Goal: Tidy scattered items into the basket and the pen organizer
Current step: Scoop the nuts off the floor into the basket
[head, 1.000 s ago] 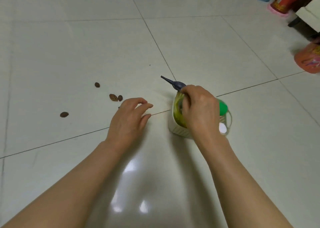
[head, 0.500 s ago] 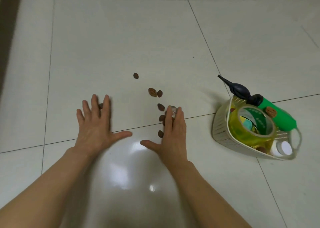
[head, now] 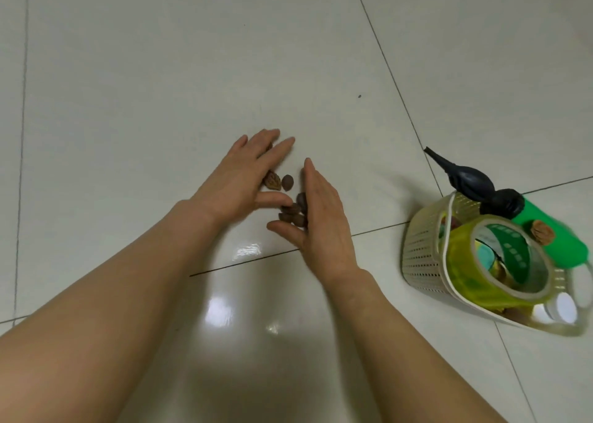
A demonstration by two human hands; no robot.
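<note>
Right hand (head: 321, 217) and left hand (head: 239, 178), fingers straight, flank a cluster of brown pits (head: 290, 204) on the floor (head: 144, 85), each grip apart holding nothing (basket (head: 420, 249) with tape (head: 465, 255) and a green tool (head: 552, 239) off right).

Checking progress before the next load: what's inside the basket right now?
In the basket: a tape roll, a green tube with a pit on it, a black blower, a white cap. The tape hides what's underneath.
</note>
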